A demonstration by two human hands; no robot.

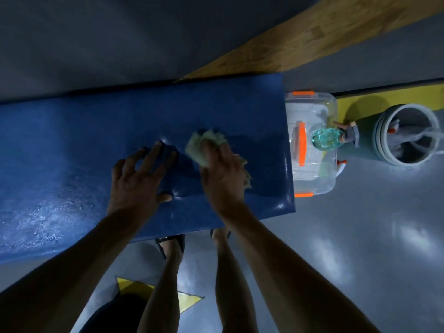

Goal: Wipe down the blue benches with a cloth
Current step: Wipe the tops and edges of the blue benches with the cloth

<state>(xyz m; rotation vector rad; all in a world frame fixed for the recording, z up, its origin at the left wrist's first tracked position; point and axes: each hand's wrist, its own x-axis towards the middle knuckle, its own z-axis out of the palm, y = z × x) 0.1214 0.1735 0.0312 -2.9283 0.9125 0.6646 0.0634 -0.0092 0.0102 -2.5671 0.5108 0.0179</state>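
Note:
A blue padded bench runs from the left edge to just right of centre, its top shiny and wet-looking at the left. My right hand grips a crumpled pale yellow-green cloth and presses it onto the bench near its right end. My left hand rests on the bench beside it with spread fingers, the fingertips pushing dents into the padding. It holds nothing.
Right of the bench end stands a clear plastic box with orange clips, a green spray bottle lying on its lid. A grey bucket stands further right. A wooden plank runs behind. My legs stand on grey floor.

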